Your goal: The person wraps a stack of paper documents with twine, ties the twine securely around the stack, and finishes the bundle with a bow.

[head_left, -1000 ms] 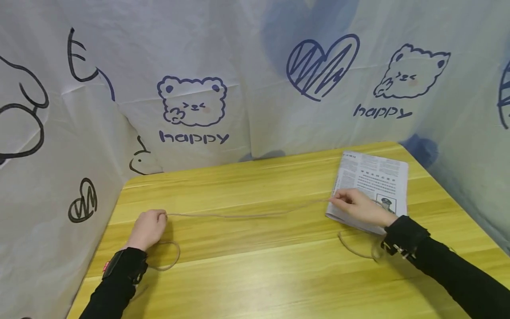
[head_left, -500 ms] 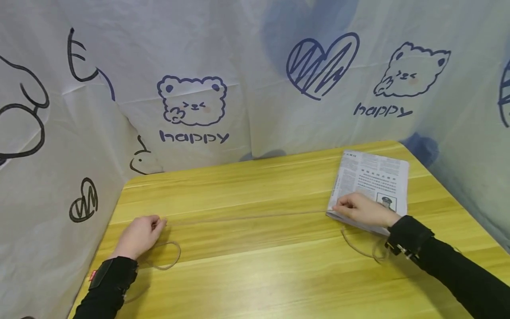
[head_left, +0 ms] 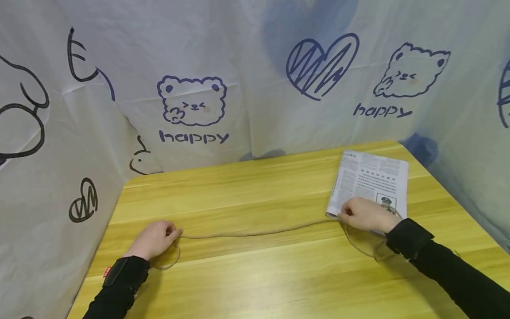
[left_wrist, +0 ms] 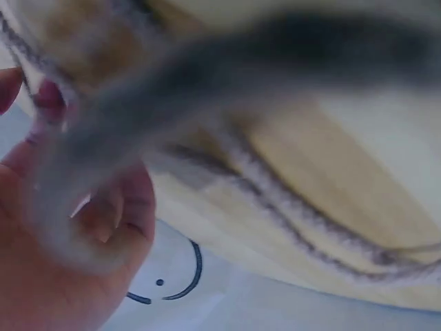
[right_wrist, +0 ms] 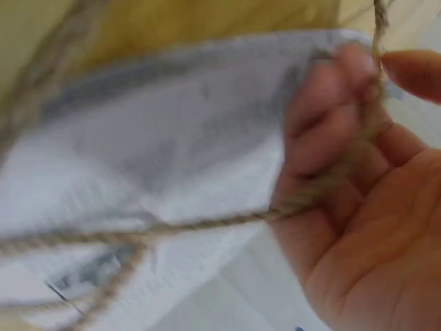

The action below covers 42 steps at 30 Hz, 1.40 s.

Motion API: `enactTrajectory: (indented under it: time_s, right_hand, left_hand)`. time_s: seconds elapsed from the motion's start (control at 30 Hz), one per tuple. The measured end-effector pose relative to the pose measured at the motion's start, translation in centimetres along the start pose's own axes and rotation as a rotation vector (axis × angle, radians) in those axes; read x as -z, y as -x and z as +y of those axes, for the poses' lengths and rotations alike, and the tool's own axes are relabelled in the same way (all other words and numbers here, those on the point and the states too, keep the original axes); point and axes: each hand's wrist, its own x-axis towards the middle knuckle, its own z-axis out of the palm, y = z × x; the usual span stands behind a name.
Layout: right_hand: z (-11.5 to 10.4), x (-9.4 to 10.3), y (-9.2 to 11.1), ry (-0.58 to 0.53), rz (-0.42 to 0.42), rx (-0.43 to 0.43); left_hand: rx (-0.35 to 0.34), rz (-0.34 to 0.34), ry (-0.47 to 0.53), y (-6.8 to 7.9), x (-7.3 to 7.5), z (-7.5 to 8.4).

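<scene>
A thin tan twine (head_left: pixel 255 234) stretches between both hands just over the table, sagging slightly. My left hand (head_left: pixel 153 239) pinches it near the table's left side, and a loop of twine hangs beside that hand. In the left wrist view, a blurred strand (left_wrist: pixel 275 200) crosses close to the camera. My right hand (head_left: pixel 368 213) pinches the twine at the lower edge of a folded newspaper (head_left: pixel 368 173). Loose twine curls below this hand. The right wrist view shows the twine (right_wrist: pixel 207 222) running across the palm, with the fingers curled around it.
The yellow wood-grain table (head_left: pixel 239 190) has rounded far corners. White cloth (head_left: pixel 255 110) with drawn bears, hearts and "happy" lettering hangs behind it and along both sides. Twine tails lie near each wrist.
My left hand has moved a little right and nearer the body. The right hand has shifted down and slightly right. The twine looked tauter half a second ago and now sags; the newspaper has stayed put.
</scene>
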Motion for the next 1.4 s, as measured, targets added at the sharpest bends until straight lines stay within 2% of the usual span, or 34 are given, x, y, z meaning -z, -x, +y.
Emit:
enactTrajectory:
  time_s: [0.17, 0.33, 0.43, 0.5, 0.6, 0.73, 0.83, 0.97, 1.13, 1.4]
  right_hand:
    - [-0.6, 0.6, 0.3, 0.083, 0.053, -0.055]
    - [-1.5, 1.7, -0.2, 0.116, 0.187, -0.032]
    - [-2.1, 2.2, -1.1, 0.109, 0.231, -0.051]
    - [-2.4, 2.5, -2.0, 0.114, 0.214, -0.088]
    - [-2.4, 2.8, -3.8, 0.143, 0.118, -0.186]
    - [-2.1, 2.7, -6.2, 0.218, -0.019, -0.322]
    - [-1.8, 2.1, -7.3, 0.254, -0.057, -0.371]
    - [-0.9, 1.2, -7.7, 0.271, -0.049, -0.380]
    - [-0.4, 0.7, -7.0, 0.270, -0.032, -0.356]
    - [-1.3, 0.0, -4.4, 0.324, -0.061, -0.200]
  left_hand:
    - [-0.023, 0.064, -0.022, -0.1, 0.6, 0.4]
    - [-0.034, 0.135, -0.037, -0.1, 1.3, 0.7]
    - [-0.050, 0.182, -0.031, -0.3, 1.5, 0.9]
    - [-0.058, 0.209, -0.029, -0.4, 1.6, 1.1]
    - [-0.063, 0.224, -0.026, -0.7, 1.5, 1.6]
    - [-0.060, 0.210, -0.028, -1.0, 1.3, 2.0]
    - [-0.060, 0.204, -0.025, -1.1, 1.1, 2.0]
    - [-0.061, 0.216, -0.016, -1.2, 1.0, 1.9]
    - [-0.064, 0.222, -0.002, -1.1, 0.9, 1.9]
    - [-0.077, 0.170, -0.003, -1.4, 0.3, 1.9]
